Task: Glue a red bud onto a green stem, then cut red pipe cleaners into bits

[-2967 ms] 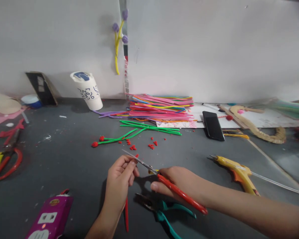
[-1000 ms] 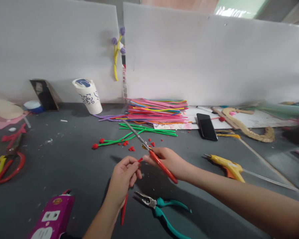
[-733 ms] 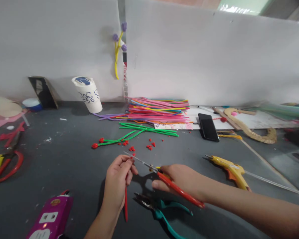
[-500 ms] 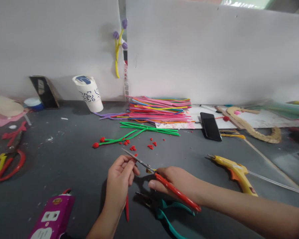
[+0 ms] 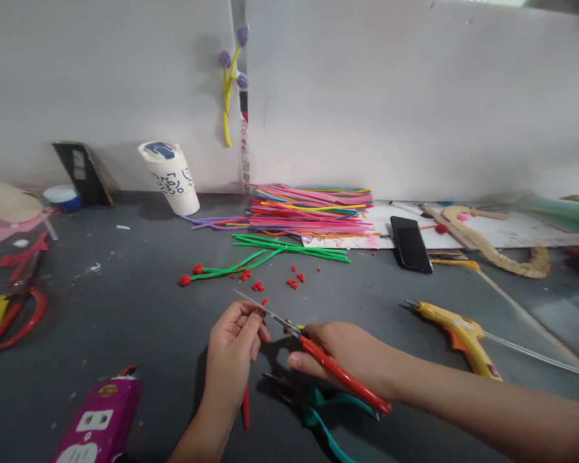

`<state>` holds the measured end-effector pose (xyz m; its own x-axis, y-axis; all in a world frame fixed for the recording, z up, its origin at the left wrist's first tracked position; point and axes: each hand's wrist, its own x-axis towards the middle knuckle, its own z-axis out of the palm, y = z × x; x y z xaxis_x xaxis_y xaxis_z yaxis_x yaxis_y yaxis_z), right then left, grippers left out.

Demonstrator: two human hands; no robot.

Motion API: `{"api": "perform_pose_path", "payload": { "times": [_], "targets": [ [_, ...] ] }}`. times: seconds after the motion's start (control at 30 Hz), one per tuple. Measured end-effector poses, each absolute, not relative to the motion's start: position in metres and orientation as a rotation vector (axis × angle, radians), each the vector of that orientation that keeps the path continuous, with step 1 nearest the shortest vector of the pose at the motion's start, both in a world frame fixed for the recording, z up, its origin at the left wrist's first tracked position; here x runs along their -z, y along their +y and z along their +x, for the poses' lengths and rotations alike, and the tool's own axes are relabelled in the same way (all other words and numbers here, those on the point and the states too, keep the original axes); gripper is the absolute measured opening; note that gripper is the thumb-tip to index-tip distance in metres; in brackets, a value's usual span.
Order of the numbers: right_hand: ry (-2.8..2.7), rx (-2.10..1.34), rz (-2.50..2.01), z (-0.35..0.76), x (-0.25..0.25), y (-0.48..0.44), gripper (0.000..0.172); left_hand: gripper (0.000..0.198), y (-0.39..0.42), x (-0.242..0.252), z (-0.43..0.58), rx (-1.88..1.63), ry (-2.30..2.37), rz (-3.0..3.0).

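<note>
My left hand (image 5: 234,347) pinches a red pipe cleaner (image 5: 246,410). Its short tip pokes up past the fingers and its tail hangs below the palm. In my right hand (image 5: 335,350) are scissors (image 5: 345,376) with red handles, their blades lying across the red tip at my left fingertips. Several small red clippings (image 5: 257,285) are scattered just beyond. Behind them lie green pipe cleaners (image 5: 299,249), two of which end in red buds (image 5: 185,280). Pliers with teal handles (image 5: 313,415) rest beneath my right hand.
A bundle of coloured pipe cleaners (image 5: 309,212) lies by the wall. To the right are a phone (image 5: 410,244) and a yellow glue gun (image 5: 456,331). On the left stand a white cup (image 5: 171,180), a purple power strip (image 5: 99,415) and other scissors (image 5: 24,315).
Both hands keep nearly the same pose, with the scissor blades still at the red tip. The whole view has shifted slightly.
</note>
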<state>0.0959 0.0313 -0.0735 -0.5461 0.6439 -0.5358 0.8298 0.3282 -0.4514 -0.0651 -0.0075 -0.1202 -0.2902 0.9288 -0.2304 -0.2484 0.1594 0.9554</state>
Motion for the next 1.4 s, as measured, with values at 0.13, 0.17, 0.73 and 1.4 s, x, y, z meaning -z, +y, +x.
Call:
{"api": "perform_pose_path", "payload": {
  "times": [0.13,0.17,0.73,1.4],
  "targets": [
    [2.334,1.049,1.327,0.096,0.074,0.031,0.055,0.011,-0.007,0.118,-0.064,-1.368,1.359,0.726],
    [2.338,1.057,1.324,0.097,0.075,0.031,0.055,0.011,-0.007,0.118,-0.064,-1.36,1.361,0.723],
    [1.889,1.285,1.432,0.084,0.078,0.042,0.056,0.018,0.002,0.132,-0.064,-1.206,1.334,0.569],
    [2.345,1.728,1.719,0.076,0.084,0.043,0.009,0.014,-0.01,0.118,-0.06,-1.028,1.066,0.725]
  ]
}}
